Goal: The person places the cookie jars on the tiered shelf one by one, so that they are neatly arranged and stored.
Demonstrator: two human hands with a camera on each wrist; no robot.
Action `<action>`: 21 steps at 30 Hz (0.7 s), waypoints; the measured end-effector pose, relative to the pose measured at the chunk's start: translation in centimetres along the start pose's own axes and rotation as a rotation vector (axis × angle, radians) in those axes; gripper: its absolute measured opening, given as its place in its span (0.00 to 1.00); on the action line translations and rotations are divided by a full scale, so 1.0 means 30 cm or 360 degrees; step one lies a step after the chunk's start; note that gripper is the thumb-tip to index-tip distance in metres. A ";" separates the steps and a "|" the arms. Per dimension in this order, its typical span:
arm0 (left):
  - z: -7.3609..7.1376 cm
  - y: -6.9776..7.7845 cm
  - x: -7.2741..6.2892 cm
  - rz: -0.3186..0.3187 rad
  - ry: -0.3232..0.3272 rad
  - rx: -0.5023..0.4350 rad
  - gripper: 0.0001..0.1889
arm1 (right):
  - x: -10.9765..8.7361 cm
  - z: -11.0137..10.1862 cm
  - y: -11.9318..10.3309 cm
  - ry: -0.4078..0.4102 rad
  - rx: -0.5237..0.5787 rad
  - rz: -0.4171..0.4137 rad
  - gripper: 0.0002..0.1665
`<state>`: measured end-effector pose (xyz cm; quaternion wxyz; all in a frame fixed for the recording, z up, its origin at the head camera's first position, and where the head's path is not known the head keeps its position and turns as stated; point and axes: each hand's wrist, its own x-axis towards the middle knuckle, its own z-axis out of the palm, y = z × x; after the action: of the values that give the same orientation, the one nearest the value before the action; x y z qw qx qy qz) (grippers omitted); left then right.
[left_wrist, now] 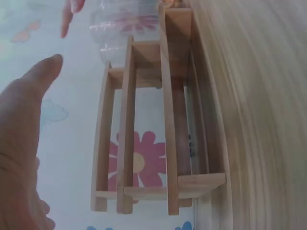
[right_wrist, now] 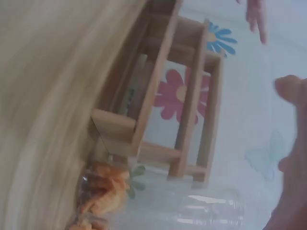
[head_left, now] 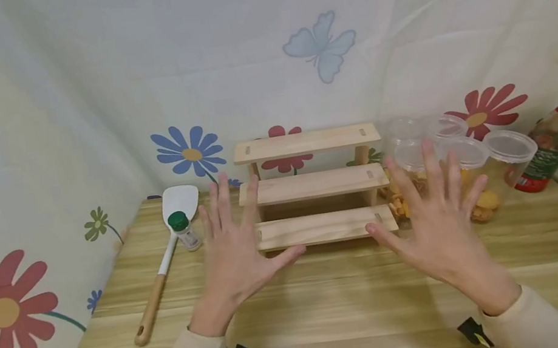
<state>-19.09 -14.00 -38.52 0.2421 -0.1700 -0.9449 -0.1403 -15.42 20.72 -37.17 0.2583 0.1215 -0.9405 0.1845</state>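
My left hand (head_left: 234, 260) hovers over the table with fingers spread and nothing in it. Across from it my right hand (head_left: 440, 227) is spread the same way, also holding nothing. Between and beyond them stands a three-tier wooden rack (head_left: 313, 184), its steps rising toward the back. Both wrist views show the rack (left_wrist: 170, 110) apart from the hands. Behind the right hand are several clear plastic jars (head_left: 511, 150), partly hidden by its fingers; orange-brown snack pieces (right_wrist: 108, 189) show inside. A small seasoning bottle with a green cap (head_left: 179, 220) stands just left of my left hand.
A white spatula (head_left: 169, 251) with a wooden handle lies at the table's left. At the far right stands a red sauce bottle (head_left: 551, 144) with an orange tip. Flower-printed cloth (head_left: 250, 68) hangs behind and at both sides of the wood-grain table (head_left: 335, 312).
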 end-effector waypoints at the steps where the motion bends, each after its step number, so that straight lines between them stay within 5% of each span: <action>1: -0.005 -0.009 0.004 -0.0014 0.0028 -0.0049 0.73 | 0.007 -0.010 0.006 0.0044 0.0046 -0.0003 0.62; 9: -0.004 -0.108 0.022 -0.0104 0.0153 -0.0458 0.58 | 0.064 -0.120 0.110 0.0331 0.0354 -0.0029 0.62; 16: 0.071 -0.166 0.007 -0.0230 0.0037 -0.0840 0.48 | 0.059 -0.276 0.264 0.0493 0.0321 0.0181 0.61; 21: 0.116 -0.206 0.004 -0.0387 -0.0014 -0.1071 0.41 | 0.037 -0.283 0.355 0.0478 0.0396 0.0397 0.59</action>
<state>-23.02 -18.32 -42.51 0.1499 -0.1271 -0.8601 -0.4708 -16.06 33.66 -32.84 0.3537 0.0063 -0.8691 0.3456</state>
